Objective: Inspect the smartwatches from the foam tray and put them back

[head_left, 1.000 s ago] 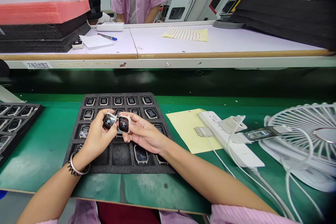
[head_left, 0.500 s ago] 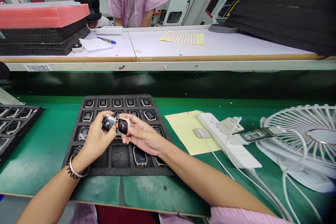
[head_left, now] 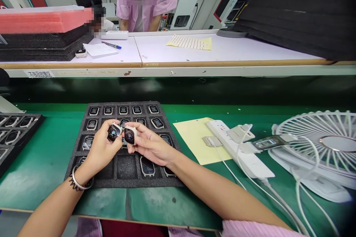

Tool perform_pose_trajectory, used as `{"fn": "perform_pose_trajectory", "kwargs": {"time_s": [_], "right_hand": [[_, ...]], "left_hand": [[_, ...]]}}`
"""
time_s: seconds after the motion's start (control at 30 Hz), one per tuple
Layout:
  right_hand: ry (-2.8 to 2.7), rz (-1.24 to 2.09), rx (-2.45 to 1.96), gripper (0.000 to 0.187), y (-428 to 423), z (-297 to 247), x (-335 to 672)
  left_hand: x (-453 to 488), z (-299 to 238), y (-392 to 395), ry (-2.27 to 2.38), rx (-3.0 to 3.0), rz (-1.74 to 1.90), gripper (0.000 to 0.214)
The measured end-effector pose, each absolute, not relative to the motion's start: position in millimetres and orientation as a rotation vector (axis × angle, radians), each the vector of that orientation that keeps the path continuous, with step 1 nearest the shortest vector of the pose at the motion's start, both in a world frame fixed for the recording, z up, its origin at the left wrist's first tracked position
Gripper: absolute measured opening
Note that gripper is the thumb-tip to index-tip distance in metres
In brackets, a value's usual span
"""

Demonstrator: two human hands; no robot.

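Note:
My left hand [head_left: 104,152] grips a smartwatch case [head_left: 114,132] without a strap, its dark screen lit with a small blue picture. In my right hand [head_left: 151,142] is a second smartwatch case [head_left: 130,135], pale at the sides, its screen also dark. The two cases are held side by side, screens tilted up, above a black foam tray [head_left: 119,182]. Several more watch cases, such as one watch case [head_left: 147,166] in the front row, lie in the tray's compartments. One front compartment [head_left: 125,166] holds no watch. My hands and forearms hide part of the tray.
At the left lies another foam tray [head_left: 20,144] with watches. To the right are a yellow sheet [head_left: 189,137], a white power strip [head_left: 239,152] with cables, and a white fan [head_left: 328,144]. Across the raised shelf [head_left: 155,53], a person in a pink shirt [head_left: 148,3] leans forward.
The whole view has shifted slightly. Both hands still hold the two watch cases side by side, with hardly any movement over the tray.

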State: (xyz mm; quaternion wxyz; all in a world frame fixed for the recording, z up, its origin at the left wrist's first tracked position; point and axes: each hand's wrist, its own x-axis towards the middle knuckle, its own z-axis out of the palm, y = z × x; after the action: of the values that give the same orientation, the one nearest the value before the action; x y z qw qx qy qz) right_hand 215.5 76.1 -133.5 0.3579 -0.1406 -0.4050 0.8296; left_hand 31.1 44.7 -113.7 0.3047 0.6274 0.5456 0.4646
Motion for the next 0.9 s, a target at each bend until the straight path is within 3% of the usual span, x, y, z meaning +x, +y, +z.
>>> {"fn": "perform_pose_trajectory", "kwargs": {"time_s": [0.9], "right_hand": [[-1.056, 2.124, -0.372, 0.051, 76.2, -132.7, 216.5]], "left_hand": [[31.8, -111.8, 46.8, 1.418, 1.614, 1.233, 0.035]]}}
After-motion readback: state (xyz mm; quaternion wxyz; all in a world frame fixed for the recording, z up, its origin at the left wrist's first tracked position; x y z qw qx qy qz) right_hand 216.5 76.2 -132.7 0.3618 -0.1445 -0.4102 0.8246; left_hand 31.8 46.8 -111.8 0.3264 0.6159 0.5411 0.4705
